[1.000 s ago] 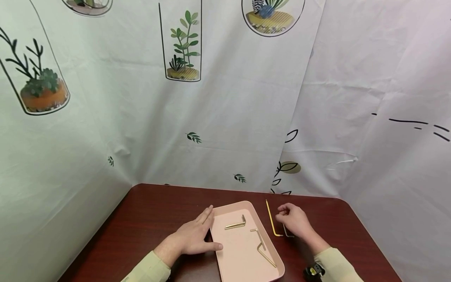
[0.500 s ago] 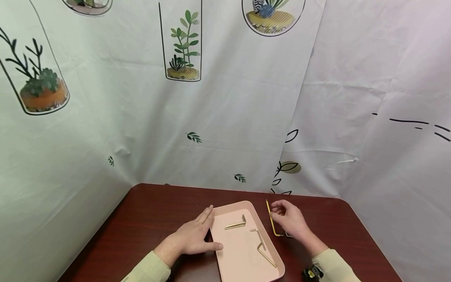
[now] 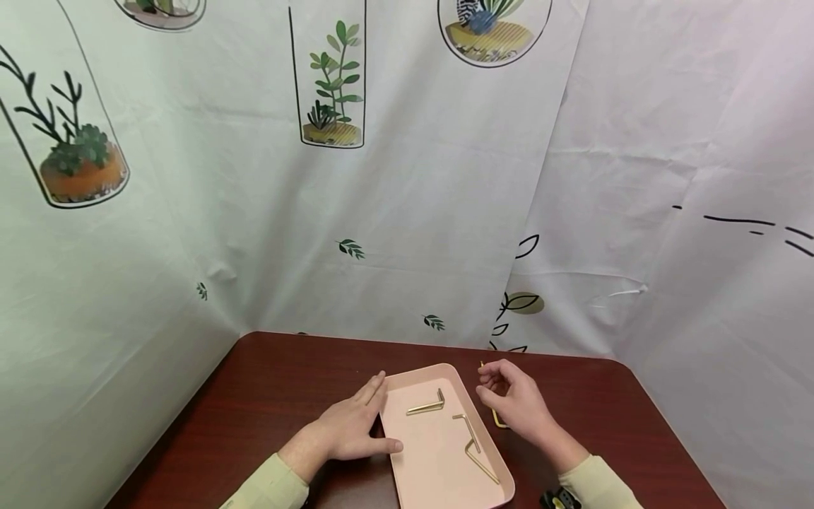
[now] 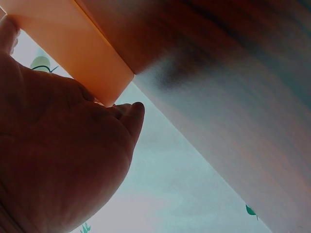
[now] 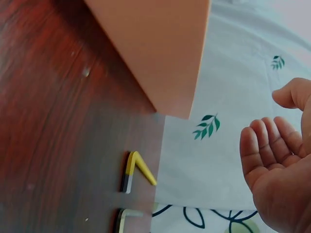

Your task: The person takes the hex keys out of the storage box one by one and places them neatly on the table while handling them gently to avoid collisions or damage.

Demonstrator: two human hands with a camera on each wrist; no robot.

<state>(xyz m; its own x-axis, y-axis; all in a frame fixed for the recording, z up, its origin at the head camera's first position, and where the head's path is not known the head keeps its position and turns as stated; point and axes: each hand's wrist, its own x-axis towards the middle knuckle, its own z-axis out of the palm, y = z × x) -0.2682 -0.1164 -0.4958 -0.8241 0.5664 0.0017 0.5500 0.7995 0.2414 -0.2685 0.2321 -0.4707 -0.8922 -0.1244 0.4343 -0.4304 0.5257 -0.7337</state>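
My left hand (image 3: 351,429) rests at the left side of a pink tray (image 3: 422,481), fingers straight along the rim and thumb over it. In the left wrist view, that hand lies against the tray's wall (image 4: 82,53). Gold-coloured hex keys (image 3: 425,407) lie inside, one pair (image 3: 481,464) near the right wall. Over the table right of the tray, my right hand (image 3: 520,406) has loosely bent fingers, thumb apart, holding nothing. It mostly covers a yellow hex key (image 3: 499,420). The right wrist view shows this yellow key (image 5: 130,165) beside a silver one (image 5: 122,219).
The dark red-brown table (image 3: 280,382) has rounded far corners. A white cloth (image 3: 407,212) printed with plants hangs behind it and along both sides. A watch-like black device (image 3: 559,498) sits at the right sleeve.
My right hand has moved left, from above the silver hex key to above the yellow one, and its thumb has spread from the fingers. My left hand and the tray stay put.
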